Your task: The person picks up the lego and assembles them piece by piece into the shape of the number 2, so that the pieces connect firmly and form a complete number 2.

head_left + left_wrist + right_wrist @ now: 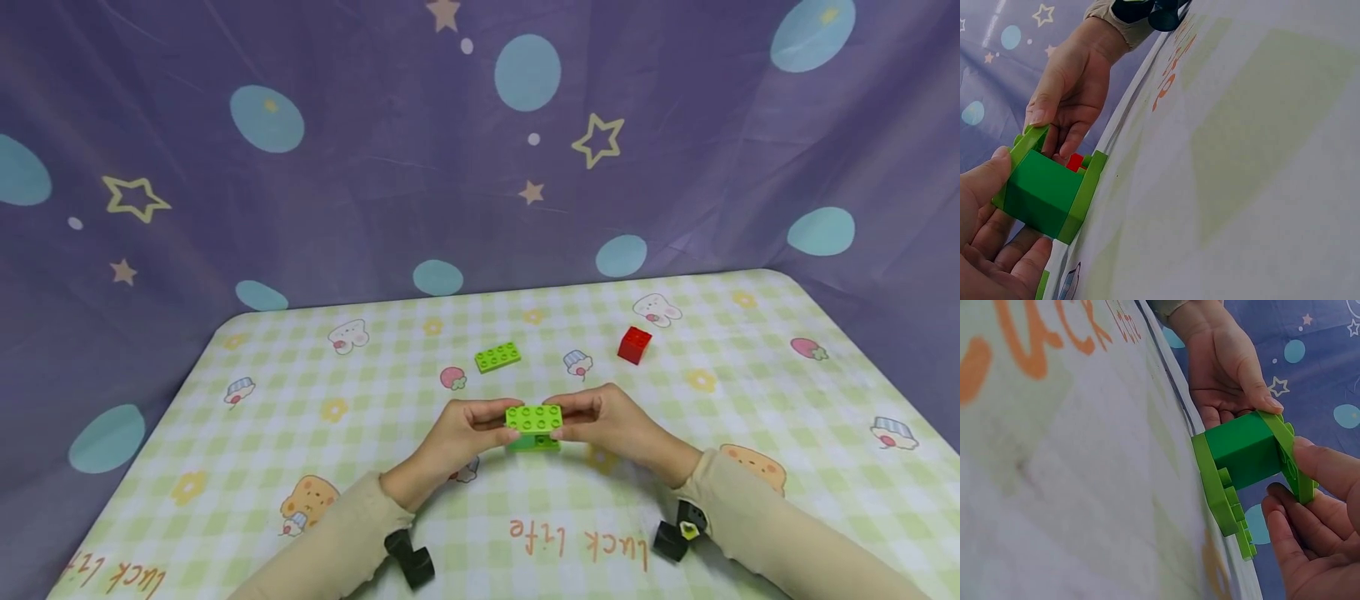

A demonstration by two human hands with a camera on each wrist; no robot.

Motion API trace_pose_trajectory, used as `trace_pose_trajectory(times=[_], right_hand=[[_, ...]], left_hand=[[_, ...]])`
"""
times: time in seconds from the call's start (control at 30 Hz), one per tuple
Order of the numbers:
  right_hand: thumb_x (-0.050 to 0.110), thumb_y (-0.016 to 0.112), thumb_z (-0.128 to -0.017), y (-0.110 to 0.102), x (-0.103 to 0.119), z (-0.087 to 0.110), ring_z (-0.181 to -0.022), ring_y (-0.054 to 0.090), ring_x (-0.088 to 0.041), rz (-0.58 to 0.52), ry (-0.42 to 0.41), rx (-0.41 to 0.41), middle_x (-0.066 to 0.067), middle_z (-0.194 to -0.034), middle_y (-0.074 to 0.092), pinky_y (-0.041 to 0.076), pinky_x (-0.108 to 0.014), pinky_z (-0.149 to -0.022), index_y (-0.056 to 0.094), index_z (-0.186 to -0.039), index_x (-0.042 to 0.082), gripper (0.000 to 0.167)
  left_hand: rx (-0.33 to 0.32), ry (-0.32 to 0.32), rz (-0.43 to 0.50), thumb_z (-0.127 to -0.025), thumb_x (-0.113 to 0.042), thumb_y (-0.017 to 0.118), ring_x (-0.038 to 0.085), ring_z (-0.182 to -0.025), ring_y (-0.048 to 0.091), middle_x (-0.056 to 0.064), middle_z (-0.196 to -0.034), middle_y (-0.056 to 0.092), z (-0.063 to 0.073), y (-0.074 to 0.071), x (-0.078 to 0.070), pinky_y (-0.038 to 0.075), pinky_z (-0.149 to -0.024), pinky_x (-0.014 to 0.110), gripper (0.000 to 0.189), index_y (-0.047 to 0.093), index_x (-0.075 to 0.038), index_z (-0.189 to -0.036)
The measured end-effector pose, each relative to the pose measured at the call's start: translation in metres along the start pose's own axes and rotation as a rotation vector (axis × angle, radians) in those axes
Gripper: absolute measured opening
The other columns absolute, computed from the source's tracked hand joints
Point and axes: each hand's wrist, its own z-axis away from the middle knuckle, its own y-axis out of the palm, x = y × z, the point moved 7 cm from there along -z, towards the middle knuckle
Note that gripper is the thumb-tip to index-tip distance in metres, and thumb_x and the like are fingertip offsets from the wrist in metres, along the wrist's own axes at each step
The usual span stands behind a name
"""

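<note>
Over the middle of the table, both hands hold a light green eight-stud building plate (534, 419) by its two ends. My left hand (467, 429) pinches the left end between thumb and fingers. At the right end, the thumb and fingers of my right hand (613, 427) grip it. Beneath this plate sits a dark green block (1044, 190), toward the left-hand side. It stands on a lower light green plate (1215, 487), whose bare studs show on the right-hand side. Below the overhanging part of the top plate there is a gap.
Beyond the hands lies a loose light green plate (498, 357), studs up. A red brick (634, 345) stands farther right. The table (390, 358) has a checked cloth with printed figures, and a purple curtain (360, 192) hangs behind its far edge.
</note>
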Motion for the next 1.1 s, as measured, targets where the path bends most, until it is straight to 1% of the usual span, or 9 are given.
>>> trace_pose_trajectory(times=[0.2, 0.43, 0.57, 0.67, 0.77, 0.87, 0.93, 0.97, 1.1], right_hand=[[0.009, 0.073, -0.082, -0.001, -0.001, 0.000, -0.090, 0.068, -0.015, -0.005, 0.001, 0.002, -0.019, -0.103, 0.069, 0.055, -0.025, -0.076, 0.062, -0.118, -0.009, 0.041], [0.008, 0.073, -0.082, 0.000, -0.002, -0.001, -0.090, 0.068, -0.015, 0.007, 0.001, 0.000, -0.019, -0.104, 0.068, 0.055, -0.025, -0.076, 0.062, -0.117, -0.008, 0.040], [0.011, 0.075, -0.081, -0.001, -0.001, -0.001, -0.091, 0.068, -0.016, 0.061, -0.015, -0.008, -0.017, -0.107, 0.068, 0.054, -0.025, -0.078, 0.064, -0.115, -0.006, 0.040], [0.012, 0.075, -0.080, -0.005, 0.004, -0.001, -0.098, 0.066, -0.021, 0.124, -0.053, -0.030, -0.017, -0.113, 0.066, 0.052, -0.025, -0.083, 0.063, -0.118, -0.005, 0.043], [0.010, 0.074, -0.082, -0.014, 0.009, -0.001, -0.105, 0.062, -0.030, 0.159, -0.101, -0.082, -0.019, -0.120, 0.062, 0.050, -0.026, -0.088, 0.058, -0.123, -0.005, 0.046], [0.006, 0.071, -0.083, -0.030, 0.016, -0.001, -0.107, 0.059, -0.035, 0.141, -0.155, -0.163, -0.023, -0.121, 0.060, 0.050, -0.026, -0.089, 0.056, -0.125, -0.007, 0.046], [0.005, 0.070, -0.084, -0.043, 0.020, -0.001, -0.104, 0.061, -0.030, 0.135, -0.178, -0.231, -0.023, -0.119, 0.061, 0.051, -0.024, -0.086, 0.056, -0.123, -0.006, 0.043], [0.005, 0.070, -0.084, -0.051, 0.022, 0.000, -0.102, 0.062, -0.028, 0.129, -0.185, -0.268, -0.021, -0.117, 0.062, 0.051, -0.023, -0.085, 0.057, -0.122, -0.006, 0.042], [0.010, 0.070, -0.085, -0.081, 0.028, 0.005, -0.098, 0.062, -0.016, 0.123, -0.189, -0.404, -0.003, -0.110, 0.066, 0.050, -0.018, -0.081, 0.059, -0.121, -0.003, 0.040]], left_hand=[[0.000, 0.007, -0.005, -0.085, -0.007, 0.069, 0.021, -0.102, 0.065, 0.021, -0.117, 0.063, -0.001, -0.001, 0.001, 0.053, -0.082, 0.027, 0.043, 0.058, 0.005, -0.125], [-0.015, -0.004, -0.003, -0.085, -0.007, 0.070, 0.020, -0.102, 0.065, 0.019, -0.116, 0.064, 0.000, -0.001, 0.003, 0.053, -0.081, 0.026, 0.042, 0.059, 0.004, -0.124], [-0.018, 0.014, -0.016, -0.085, -0.006, 0.069, 0.020, -0.101, 0.065, 0.021, -0.117, 0.063, 0.001, -0.001, 0.002, 0.053, -0.081, 0.027, 0.043, 0.058, 0.006, -0.125], [-0.024, 0.026, -0.028, -0.085, -0.006, 0.069, 0.019, -0.100, 0.066, 0.022, -0.117, 0.062, 0.000, 0.000, 0.000, 0.054, -0.080, 0.026, 0.043, 0.058, 0.006, -0.124], [-0.022, 0.034, -0.026, -0.085, -0.004, 0.069, 0.018, -0.101, 0.065, 0.023, -0.118, 0.061, 0.000, 0.000, -0.001, 0.054, -0.080, 0.026, 0.043, 0.057, 0.008, -0.125], [-0.023, 0.027, -0.028, -0.085, -0.003, 0.069, 0.018, -0.102, 0.065, 0.021, -0.120, 0.060, 0.000, 0.001, -0.001, 0.053, -0.080, 0.026, 0.043, 0.056, 0.008, -0.125], [-0.025, 0.018, -0.031, -0.085, -0.004, 0.069, 0.018, -0.103, 0.064, 0.020, -0.121, 0.060, 0.000, 0.001, -0.001, 0.053, -0.081, 0.026, 0.044, 0.056, 0.007, -0.125], [-0.027, 0.013, -0.033, -0.084, -0.004, 0.070, 0.018, -0.103, 0.064, 0.020, -0.121, 0.060, 0.001, 0.001, 0.000, 0.053, -0.081, 0.026, 0.044, 0.057, 0.007, -0.125], [-0.029, 0.008, -0.040, -0.084, -0.006, 0.070, 0.018, -0.102, 0.065, 0.019, -0.119, 0.062, 0.001, 0.000, 0.000, 0.053, -0.081, 0.026, 0.045, 0.057, 0.006, -0.125]])
